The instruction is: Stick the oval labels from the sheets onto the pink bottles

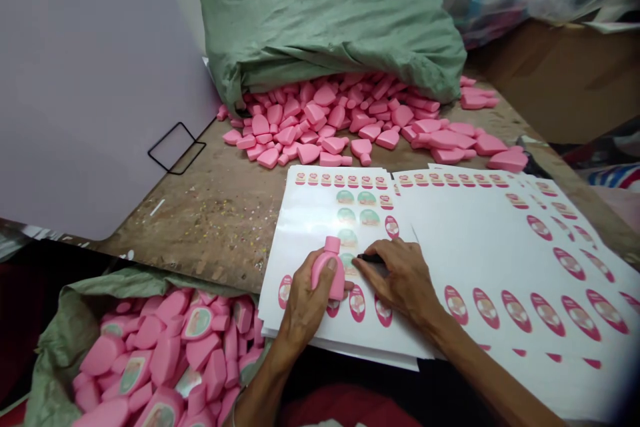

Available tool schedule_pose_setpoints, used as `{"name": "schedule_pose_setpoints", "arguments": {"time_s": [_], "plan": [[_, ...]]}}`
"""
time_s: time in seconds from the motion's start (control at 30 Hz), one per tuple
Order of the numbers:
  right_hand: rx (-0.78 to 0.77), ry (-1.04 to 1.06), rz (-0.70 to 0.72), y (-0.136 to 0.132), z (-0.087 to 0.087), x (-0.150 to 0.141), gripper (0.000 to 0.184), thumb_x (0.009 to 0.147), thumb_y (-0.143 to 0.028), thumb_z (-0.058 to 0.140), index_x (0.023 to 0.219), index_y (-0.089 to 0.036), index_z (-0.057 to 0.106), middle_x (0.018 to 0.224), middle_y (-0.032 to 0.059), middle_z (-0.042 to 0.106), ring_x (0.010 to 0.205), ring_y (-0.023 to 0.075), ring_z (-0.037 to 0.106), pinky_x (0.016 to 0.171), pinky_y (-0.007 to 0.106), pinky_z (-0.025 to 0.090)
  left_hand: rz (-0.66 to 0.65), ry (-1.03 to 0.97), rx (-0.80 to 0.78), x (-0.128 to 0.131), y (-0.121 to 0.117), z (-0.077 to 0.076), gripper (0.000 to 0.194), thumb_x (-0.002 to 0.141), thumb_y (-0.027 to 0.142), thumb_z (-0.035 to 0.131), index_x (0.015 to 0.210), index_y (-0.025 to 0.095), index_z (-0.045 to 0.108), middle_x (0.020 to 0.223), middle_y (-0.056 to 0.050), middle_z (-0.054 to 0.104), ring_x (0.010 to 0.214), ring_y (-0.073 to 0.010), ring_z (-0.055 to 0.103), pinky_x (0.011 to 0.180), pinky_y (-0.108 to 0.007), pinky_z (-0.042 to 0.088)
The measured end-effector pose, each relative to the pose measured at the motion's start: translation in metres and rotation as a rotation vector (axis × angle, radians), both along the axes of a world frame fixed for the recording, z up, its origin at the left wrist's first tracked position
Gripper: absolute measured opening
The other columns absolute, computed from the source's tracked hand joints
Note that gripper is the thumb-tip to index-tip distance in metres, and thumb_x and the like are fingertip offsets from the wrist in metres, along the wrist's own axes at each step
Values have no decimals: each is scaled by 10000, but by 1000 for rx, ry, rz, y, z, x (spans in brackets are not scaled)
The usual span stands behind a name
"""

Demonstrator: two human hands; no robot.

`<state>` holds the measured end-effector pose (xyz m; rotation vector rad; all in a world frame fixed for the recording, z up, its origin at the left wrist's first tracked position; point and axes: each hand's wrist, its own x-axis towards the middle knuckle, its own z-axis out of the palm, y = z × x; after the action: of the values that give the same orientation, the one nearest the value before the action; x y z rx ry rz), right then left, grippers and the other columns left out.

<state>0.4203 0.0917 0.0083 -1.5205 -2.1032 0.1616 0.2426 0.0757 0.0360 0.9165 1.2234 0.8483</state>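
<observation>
In my left hand is a small pink plastic bottle, held upright with the thumb across its front. My right hand bends over a sheet of stickers, its fingers closed round a small black tool whose kind I cannot make out. The right index fingertip touches the edge of a green label on that sheet. More green labels run up the sheet's middle. Pink oval stickers line its lower part, and small red-and-white ones its top edge.
More sticker sheets lie to the right. Behind them, loose pink bottles spill from a green sack. At lower left, another sack holds pink bottles, several with green labels. A pale panel stands left, near a black wire frame.
</observation>
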Motion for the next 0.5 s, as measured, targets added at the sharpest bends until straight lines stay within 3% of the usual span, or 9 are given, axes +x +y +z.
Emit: {"name": "schedule_pose_setpoints", "arguments": {"time_s": [0.1,0.17,0.3,0.4,0.5], "plan": [[72,10,31,-4,6,-1,142,834,-300,583,746,-189,586,664,19,619,662,174,512,723,359,341,5,-5,-12,0,0,2,443,836,528,518,1087,165,549,710,-59,696,689,-225,693,564,-266,510],[59,149,1,-7,15,0,135,812,-317,610,754,-197,587,681,19,620,675,175,523,724,357,372,40,-23,-23,0,0,2,466,820,543,534,1071,152,553,678,-52,685,641,-214,681,550,-266,505],[-228,577,-189,-7,37,4,236,779,-434,628,742,-209,566,694,1,579,617,136,518,577,269,422,143,-224,-65,0,-3,4,580,817,619,477,1077,108,558,709,-76,677,604,-184,651,537,-258,492],[-442,715,-148,-7,49,-2,297,755,-501,629,761,-205,603,643,-7,557,570,122,501,509,241,416,200,-404,-103,4,-6,8,627,840,643,403,1056,81,580,777,-102,676,629,-168,636,536,-249,490],[-550,760,-91,-9,55,-13,357,736,-524,639,879,-198,659,616,-5,574,538,119,511,483,233,428,182,-465,-92,9,-6,13,592,867,612,384,1036,88,602,794,-90,667,616,-152,631,511,-229,478]]}}
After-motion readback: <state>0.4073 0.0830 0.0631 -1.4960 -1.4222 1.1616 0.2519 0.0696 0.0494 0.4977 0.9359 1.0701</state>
